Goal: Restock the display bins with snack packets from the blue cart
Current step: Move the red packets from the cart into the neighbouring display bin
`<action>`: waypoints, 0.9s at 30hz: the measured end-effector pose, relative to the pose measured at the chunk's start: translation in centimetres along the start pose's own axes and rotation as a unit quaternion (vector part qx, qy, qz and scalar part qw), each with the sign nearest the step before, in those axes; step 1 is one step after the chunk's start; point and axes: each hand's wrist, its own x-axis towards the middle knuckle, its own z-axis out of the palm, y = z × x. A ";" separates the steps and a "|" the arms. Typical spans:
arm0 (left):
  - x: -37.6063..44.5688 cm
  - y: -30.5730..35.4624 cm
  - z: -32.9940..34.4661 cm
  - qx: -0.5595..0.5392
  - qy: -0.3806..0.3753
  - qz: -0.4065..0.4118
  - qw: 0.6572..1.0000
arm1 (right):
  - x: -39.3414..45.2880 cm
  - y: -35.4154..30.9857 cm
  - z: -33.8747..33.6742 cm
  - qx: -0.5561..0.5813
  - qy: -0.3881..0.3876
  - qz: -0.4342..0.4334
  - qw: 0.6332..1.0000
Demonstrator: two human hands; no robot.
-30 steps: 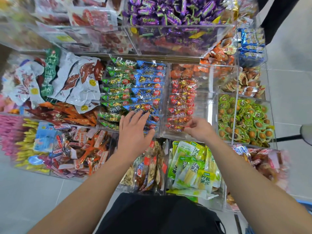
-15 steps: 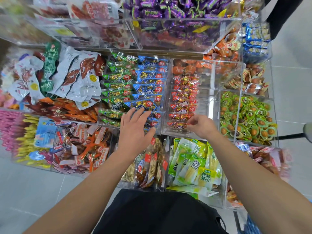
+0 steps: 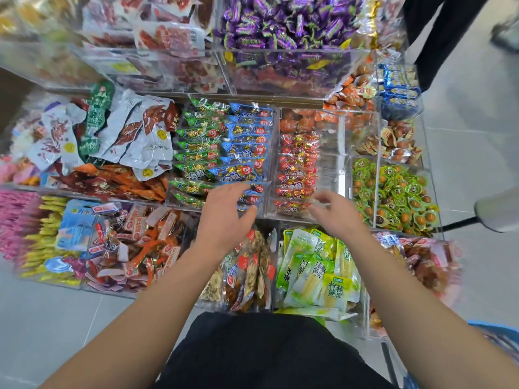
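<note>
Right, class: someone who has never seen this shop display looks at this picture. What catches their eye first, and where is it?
Probably the purple sweets heaped in the top bin, then the green egg packs at the right. At the centre, the left hand hovers open over the blue packets and the right hand by the red packets.

arms: bare, no sleeves | garment: black | wrists: no jewellery

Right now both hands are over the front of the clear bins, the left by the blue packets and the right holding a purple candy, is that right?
Not quite. The head view shows the right hand holding nothing, its fingers loosely curled by the red packets. The left hand is by the blue packets, as you said.
</note>
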 end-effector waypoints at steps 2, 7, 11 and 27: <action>-1.5 0.4 0.0 -0.038 -0.007 -0.004 0.999 | -2.3 -0.5 0.1 0.024 0.034 -0.003 0.999; -5.2 0.5 1.0 -0.147 -0.064 -0.051 0.986 | -9.1 -0.8 2.3 0.160 0.057 0.029 0.985; -7.3 -0.3 2.3 -0.165 -0.150 -0.057 0.973 | -14.7 -0.2 5.2 0.246 0.063 0.079 0.964; -20.2 -2.9 9.7 -0.112 -0.477 -0.112 0.864 | -36.6 7.0 17.6 0.408 0.173 0.383 0.811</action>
